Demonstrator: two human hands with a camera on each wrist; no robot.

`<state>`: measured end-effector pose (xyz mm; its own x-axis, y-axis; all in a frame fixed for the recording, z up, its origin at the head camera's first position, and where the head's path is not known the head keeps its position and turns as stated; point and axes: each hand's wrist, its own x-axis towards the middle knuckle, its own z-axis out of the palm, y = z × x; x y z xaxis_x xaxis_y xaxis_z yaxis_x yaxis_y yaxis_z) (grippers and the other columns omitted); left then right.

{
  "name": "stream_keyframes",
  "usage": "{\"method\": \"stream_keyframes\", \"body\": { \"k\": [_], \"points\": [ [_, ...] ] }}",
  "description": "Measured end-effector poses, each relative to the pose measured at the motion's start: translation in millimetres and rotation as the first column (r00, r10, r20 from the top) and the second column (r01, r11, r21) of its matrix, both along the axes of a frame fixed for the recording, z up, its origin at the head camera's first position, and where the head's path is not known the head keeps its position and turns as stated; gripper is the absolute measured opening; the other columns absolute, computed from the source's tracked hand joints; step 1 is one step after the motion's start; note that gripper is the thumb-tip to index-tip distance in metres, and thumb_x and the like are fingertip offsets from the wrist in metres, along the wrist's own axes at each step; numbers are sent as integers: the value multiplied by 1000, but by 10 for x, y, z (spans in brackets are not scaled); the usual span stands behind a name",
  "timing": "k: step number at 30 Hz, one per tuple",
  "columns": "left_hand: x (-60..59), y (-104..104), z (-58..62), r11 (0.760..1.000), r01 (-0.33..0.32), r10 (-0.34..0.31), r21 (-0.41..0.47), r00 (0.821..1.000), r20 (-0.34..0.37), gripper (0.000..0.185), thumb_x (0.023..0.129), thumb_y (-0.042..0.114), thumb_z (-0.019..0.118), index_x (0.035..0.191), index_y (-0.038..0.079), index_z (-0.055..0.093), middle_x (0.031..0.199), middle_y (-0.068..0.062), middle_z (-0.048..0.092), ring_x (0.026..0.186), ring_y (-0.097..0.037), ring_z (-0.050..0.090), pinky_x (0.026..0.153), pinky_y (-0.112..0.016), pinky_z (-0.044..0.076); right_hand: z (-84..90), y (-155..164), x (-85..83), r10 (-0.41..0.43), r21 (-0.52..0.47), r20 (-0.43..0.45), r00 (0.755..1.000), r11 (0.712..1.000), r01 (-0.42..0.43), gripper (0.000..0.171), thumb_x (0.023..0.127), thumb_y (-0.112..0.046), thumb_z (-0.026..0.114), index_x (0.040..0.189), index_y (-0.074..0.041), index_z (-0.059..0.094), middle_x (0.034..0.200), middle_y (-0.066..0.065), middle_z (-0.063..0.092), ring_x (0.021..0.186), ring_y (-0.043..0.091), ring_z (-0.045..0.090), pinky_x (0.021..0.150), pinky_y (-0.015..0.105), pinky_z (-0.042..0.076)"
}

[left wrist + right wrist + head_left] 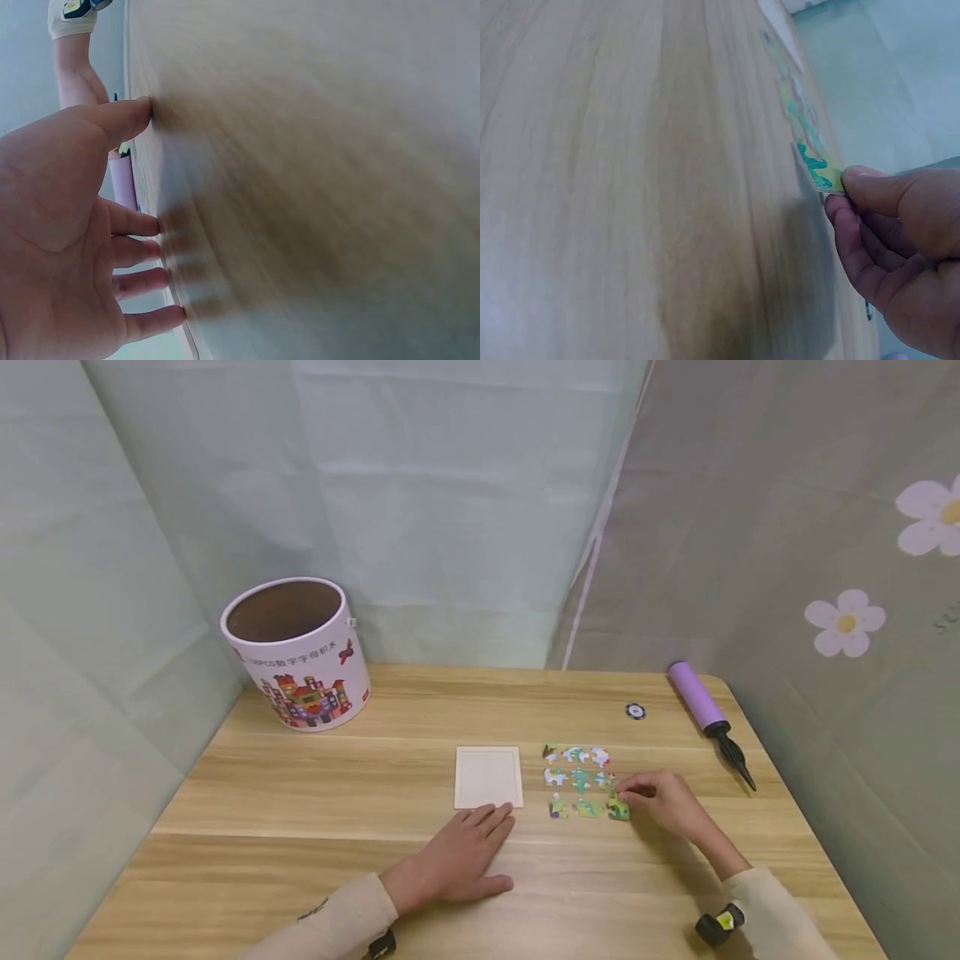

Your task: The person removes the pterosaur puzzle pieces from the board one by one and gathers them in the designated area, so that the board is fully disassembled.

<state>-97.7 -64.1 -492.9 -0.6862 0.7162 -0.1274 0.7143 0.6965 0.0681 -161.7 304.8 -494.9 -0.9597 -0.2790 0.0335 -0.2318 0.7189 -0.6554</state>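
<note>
Between thumb and fingertips, my right hand (pixel 670 804) pinches a green jigsaw puzzle piece (pixel 618 807) at the near right corner of a group laid out in rows. The right wrist view shows that piece (pixel 821 169) lifted at a slant, its corner under the thumb. Left of it lie the other puzzle pieces (pixel 580 779), spaced slightly apart. A square, pale wooden puzzle tray (pixel 488 777) sits left of the pieces. My left hand (pixel 468 853) rests palm down with fingers extended, its fingertips at the tray's near edge.
A large printed bucket (pixel 303 656) stands at the back left of the wooden table (pixel 300 793). Toward the right edge lie a purple hand pump (pixel 697 697) with a black nozzle and a small round chip (pixel 635 711). Curtains (pixel 465 510) hang behind the table.
</note>
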Motion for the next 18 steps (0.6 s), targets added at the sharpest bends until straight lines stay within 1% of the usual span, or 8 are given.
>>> {"method": "stream_keyframes", "body": {
  "k": [6,11,15,18],
  "points": [
    [5,7,5,1000,-9,9,10,1000,26,82,101,64,45,158,7,37,167,-9,30,150,-28,35,120,-44,33,-32,-1,-6,-1,21,-16,1000,1000,2,9,92,-9,75,95,-14,81,98,1,78,94,18,71,80,28,57],
    [13,12,-14,1000,-7,7,5,1000,10,81,100,64,45,158,7,38,166,-9,32,149,-28,36,120,-43,33,-54,2,-22,2,48,-27,1000,999,-1,8,93,-12,75,97,-15,81,100,1,78,93,17,70,80,31,57],
    [13,14,-10,1000,-2,2,12,1000,-12,81,100,64,46,156,7,40,165,-9,33,148,-28,38,119,-42,34,-3,-26,-39,-13,32,-35,999,999,14,10,95,-14,73,103,-12,80,100,1,77,91,16,69,78,31,57],
    [-3,-6,16,998,-8,10,57,1000,-29,78,100,62,48,155,7,43,163,-10,38,145,-27,41,117,-43,37,73,-85,-49,-21,10,-51,998,1000,21,14,96,-15,73,107,-10,79,100,2,76,89,16,69,78,31,58]
  ]
}}
